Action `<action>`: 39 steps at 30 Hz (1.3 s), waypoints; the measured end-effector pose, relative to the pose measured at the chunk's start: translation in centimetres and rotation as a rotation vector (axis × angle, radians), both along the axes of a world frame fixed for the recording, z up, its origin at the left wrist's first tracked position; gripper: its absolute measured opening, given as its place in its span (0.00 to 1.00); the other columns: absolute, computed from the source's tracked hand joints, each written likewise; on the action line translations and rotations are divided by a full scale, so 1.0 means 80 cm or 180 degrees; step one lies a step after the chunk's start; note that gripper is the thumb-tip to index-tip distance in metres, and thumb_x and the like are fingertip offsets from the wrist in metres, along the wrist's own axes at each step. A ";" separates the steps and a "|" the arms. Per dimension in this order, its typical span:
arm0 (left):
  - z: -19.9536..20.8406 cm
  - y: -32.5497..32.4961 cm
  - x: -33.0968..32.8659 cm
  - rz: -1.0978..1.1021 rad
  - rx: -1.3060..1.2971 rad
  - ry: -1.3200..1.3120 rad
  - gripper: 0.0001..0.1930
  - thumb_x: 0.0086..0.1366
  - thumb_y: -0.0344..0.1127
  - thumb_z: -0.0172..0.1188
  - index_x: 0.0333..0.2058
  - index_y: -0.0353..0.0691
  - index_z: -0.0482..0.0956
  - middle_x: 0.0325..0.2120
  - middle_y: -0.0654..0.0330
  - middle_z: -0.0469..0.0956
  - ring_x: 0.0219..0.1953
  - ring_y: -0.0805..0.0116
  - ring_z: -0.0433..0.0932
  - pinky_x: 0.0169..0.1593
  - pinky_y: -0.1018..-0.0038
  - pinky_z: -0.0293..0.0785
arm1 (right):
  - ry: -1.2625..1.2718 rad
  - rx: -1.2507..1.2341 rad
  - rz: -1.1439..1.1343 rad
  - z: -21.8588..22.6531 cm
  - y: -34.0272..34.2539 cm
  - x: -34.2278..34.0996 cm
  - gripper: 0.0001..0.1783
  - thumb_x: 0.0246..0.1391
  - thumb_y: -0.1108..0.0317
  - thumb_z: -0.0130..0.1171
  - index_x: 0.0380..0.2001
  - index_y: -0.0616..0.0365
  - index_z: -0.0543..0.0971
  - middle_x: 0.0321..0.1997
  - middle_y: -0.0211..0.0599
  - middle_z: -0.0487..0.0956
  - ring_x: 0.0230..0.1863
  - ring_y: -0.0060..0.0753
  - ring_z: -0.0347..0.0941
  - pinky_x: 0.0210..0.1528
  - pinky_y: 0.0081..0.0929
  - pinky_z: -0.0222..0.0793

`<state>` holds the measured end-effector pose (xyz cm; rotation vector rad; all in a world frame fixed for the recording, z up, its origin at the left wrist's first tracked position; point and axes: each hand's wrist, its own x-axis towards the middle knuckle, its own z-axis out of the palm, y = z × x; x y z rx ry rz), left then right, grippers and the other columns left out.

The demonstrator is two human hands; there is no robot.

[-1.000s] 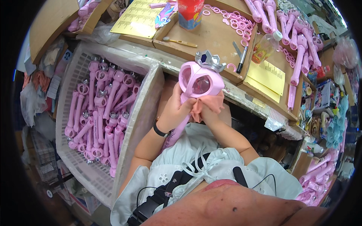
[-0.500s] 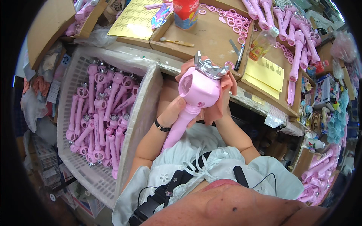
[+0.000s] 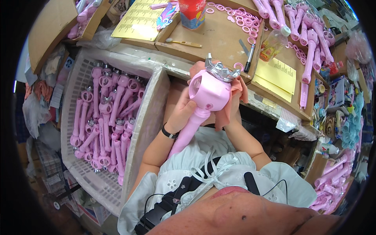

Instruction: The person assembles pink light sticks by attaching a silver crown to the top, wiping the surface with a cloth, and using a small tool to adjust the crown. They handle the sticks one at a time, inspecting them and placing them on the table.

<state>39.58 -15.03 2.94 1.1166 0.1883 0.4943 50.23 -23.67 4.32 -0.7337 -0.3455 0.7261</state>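
A pink toy wand (image 3: 211, 92) with a round, hollow head and a silver crown (image 3: 221, 72) on top slants in front of me, its handle running down toward my lap. My left hand (image 3: 181, 111) is closed on the left side of the wand's head, thumb near the opening. On the other side my right hand (image 3: 234, 106) holds an orange cloth (image 3: 223, 116) against the head. The cloth hides most of the right fingers and shows again behind the crown.
At left stands a white plastic basket (image 3: 70, 117) full of crowned pink wands. Ahead are cardboard trays (image 3: 219, 35) with pink rings (image 3: 246, 29), a toothbrush (image 3: 184, 43), a marker (image 3: 249, 58), a red cup (image 3: 192, 15) and a clear bottle (image 3: 273, 44). More wands lie at right.
The wand has shifted slightly right and turned a little in my hands. My left hand has moved up along its head. The cloth stays at the right side.
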 end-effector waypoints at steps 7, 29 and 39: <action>0.011 0.017 -0.015 -0.0998 -0.0655 0.0176 0.44 0.54 0.68 0.52 0.55 0.34 0.58 0.33 0.52 0.76 0.19 0.66 0.76 0.20 0.74 0.73 | -0.0596 -0.0376 -0.0258 -0.005 -0.004 -0.009 0.26 0.62 0.60 0.44 0.59 0.60 0.58 0.57 0.37 0.66 0.58 0.31 0.62 0.59 0.29 0.58; -0.011 0.028 0.006 -0.1127 -0.1589 0.0481 0.43 0.57 0.72 0.42 0.49 0.30 0.65 0.28 0.48 0.75 0.16 0.68 0.73 0.15 0.78 0.69 | -0.3452 -0.2812 -0.1775 -0.012 -0.120 0.126 0.10 0.50 0.69 0.58 0.35 0.62 0.77 0.31 0.42 0.77 0.35 0.42 0.73 0.39 0.31 0.68; 0.002 0.004 0.078 -0.1400 -0.1184 0.0941 0.30 0.62 0.47 0.57 0.56 0.42 0.56 0.32 0.51 0.76 0.21 0.68 0.76 0.23 0.75 0.75 | -0.5541 -0.3964 -0.1572 -0.059 -0.224 0.103 0.17 0.40 0.66 0.65 0.37 0.56 0.79 0.44 0.34 0.74 0.49 0.41 0.67 0.53 0.40 0.59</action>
